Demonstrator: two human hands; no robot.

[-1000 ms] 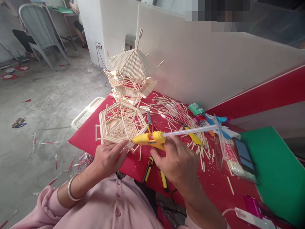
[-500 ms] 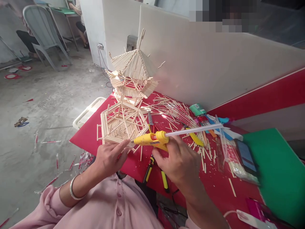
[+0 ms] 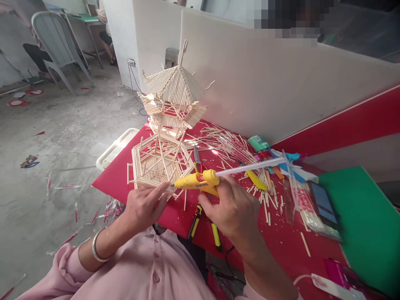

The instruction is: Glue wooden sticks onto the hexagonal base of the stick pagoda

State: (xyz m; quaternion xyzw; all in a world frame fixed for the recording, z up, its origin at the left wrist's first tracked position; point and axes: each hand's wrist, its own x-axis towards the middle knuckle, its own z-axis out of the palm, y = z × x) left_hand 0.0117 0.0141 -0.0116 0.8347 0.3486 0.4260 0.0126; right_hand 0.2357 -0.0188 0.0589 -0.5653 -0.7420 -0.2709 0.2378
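Gripping glue gun [image 3: 194, 181] — right hand [image 3: 233, 204]

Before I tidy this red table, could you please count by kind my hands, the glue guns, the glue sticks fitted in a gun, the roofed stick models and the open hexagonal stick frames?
Left hand and right hand: 2
Yellow glue gun: 1
Fitted glue stick: 1
Roofed stick model: 1
Open hexagonal stick frame: 1
Total: 6
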